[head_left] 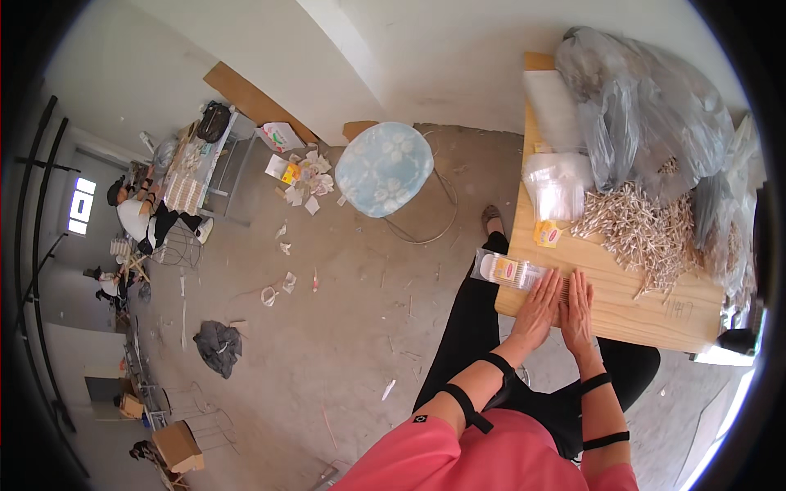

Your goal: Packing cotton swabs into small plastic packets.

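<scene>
My left hand [538, 309] lies with its fingers stretched out on the wooden table [655, 321], near the end of a clear packet of cotton swabs [512, 272] with a yellow and red label. Just to its right, my right hand [577, 311] also has straight fingers. A small row of cotton swabs [565, 289] shows between the two hands, partly covered by them. Beyond my hands spreads a heap of loose cotton swabs [634, 225]. A yellow label card [547, 234] rests at the heap's left edge, below a stack of clear plastic sleeves [557, 186].
Large clear plastic bags [647, 98] bulge at the table's far right. A stool with a pale blue flowered cover [385, 169] stands left of the table. Paper scraps [309, 182] and a dark cloth [218, 348] litter the floor. A person [135, 214] sits at another table, far left.
</scene>
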The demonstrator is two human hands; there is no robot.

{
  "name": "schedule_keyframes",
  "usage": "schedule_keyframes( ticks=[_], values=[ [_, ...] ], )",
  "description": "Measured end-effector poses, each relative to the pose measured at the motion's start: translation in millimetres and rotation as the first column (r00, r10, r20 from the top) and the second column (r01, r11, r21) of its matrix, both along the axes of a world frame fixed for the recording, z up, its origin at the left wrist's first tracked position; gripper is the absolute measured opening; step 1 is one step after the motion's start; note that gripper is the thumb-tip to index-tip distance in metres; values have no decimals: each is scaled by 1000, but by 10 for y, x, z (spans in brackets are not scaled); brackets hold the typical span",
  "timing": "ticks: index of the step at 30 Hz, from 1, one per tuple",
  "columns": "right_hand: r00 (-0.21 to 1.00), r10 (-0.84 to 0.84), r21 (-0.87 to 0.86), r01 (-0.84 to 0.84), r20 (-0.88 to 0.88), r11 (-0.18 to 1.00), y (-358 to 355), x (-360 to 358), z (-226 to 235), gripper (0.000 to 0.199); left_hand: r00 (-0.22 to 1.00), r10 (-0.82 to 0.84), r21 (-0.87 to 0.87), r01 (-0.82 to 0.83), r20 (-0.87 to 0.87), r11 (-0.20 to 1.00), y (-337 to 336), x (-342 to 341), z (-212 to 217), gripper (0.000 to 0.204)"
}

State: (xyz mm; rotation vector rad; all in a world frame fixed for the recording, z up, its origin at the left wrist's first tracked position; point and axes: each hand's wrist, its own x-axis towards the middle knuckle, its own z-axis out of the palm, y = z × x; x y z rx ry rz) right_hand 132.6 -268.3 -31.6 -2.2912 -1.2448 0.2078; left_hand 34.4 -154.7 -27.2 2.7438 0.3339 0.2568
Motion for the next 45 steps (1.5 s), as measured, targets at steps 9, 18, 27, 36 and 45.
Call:
schedule_keyframes(
  ticks=[9, 18, 27, 36, 45],
  values=[
    [992, 40, -110, -27, 122, 994, -6, -7, 54, 61, 999, 2, -3, -2, -41, 1000, -36, 40, 39, 89],
    [997, -20, -35, 22, 81, 999, 5, -56, -47, 55, 994, -87, -320, 63, -59, 945, 99, -46, 263, 79],
    [992, -25, -93, 37, 125, 995, 155, -111, 93, 56, 998, 63, -143, -63, -6, 988, 948, -553, 399, 105],
    [991, -41, -74, 51, 129, 996, 295, -228, 117, 58, 986, -92, -63, 84, -142, 994, 967, -419, 228, 109],
    [994, -9, -11, 11, 109, 1000, 464, -291, 100, 60, 974, -221, -300, 225, 48, 927, 1152, -497, 69, 96]
  ],
)
